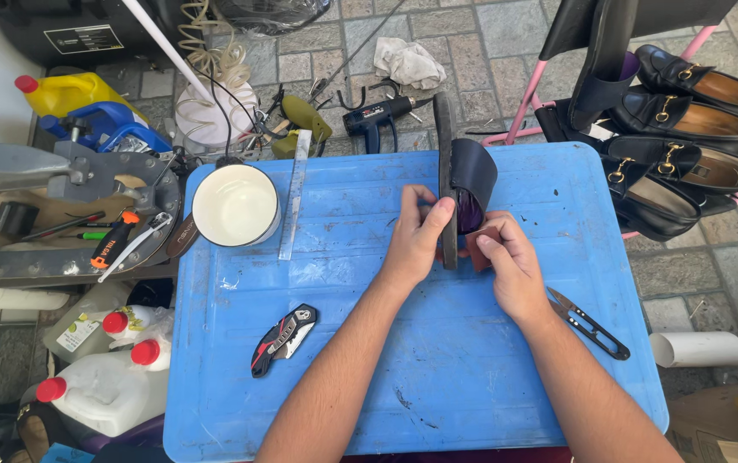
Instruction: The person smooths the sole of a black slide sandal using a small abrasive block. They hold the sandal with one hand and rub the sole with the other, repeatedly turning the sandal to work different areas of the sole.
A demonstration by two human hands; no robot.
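A dark shoe (463,184) stands on its side near the middle of the blue table (437,377), sole edge turned up toward the person, purple lining showing inside. The left hand (416,236) clamps the sole edge, thumb on top, seemingly to keep the shoe from tipping. The right hand (510,261) pinches a small reddish-brown pad (478,249) in its fingers and presses it against the shoe's side, low by the sole.

Around it: thread snips (587,321) lie just beside the right wrist, a folding utility knife (283,340) sits well apart to the left, and a white round tub (234,206) and a clear ruler (294,193) rest farther back. 4 or so dark loafers (686,167) wait on a pink rack (519,116) to the right. Nothing crowds the hands.
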